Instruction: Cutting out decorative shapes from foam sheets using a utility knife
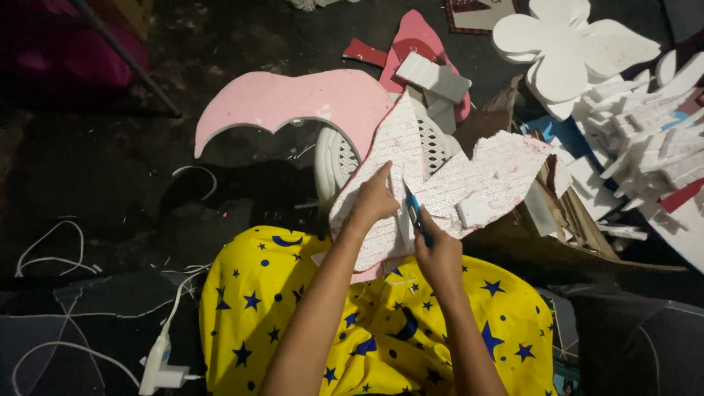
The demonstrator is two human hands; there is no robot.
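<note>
The dark floor (pixel 110 169) fills most of the view, dim and gritty, with thin white offcuts and a looping white cord (pixel 44 257) strewn over its left side; the far corners are too dark to make out. Across the bottom spreads the person's yellow garment (pixel 367 330) printed with blue stars and moons, cut off by the lower edge. On the right, a heap of white foam scraps (pixel 645 125) runs out of frame, topped by a white flower-shaped foam cutout (pixel 565 44). A pink crescent-shaped foam piece (pixel 293 103) lies above the lap, partly covering a white plastic chair (pixel 334 158) whose latticed back shows only in slivers.

Over the knees rests the glittery white foam sheet (pixel 477 183), jagged along its top edge, its lower part hidden by the arms. The left hand (pixel 374 202) lies flat on the sheet, fingers curled down, pressing and steadying it. The right hand (pixel 438 253) is closed around a blue-handled cutter (pixel 414 213), whose tip meets the sheet just beside the left hand; the blade itself is too small to see. A white power adapter (pixel 158 367) sits on the floor at lower left.
</note>
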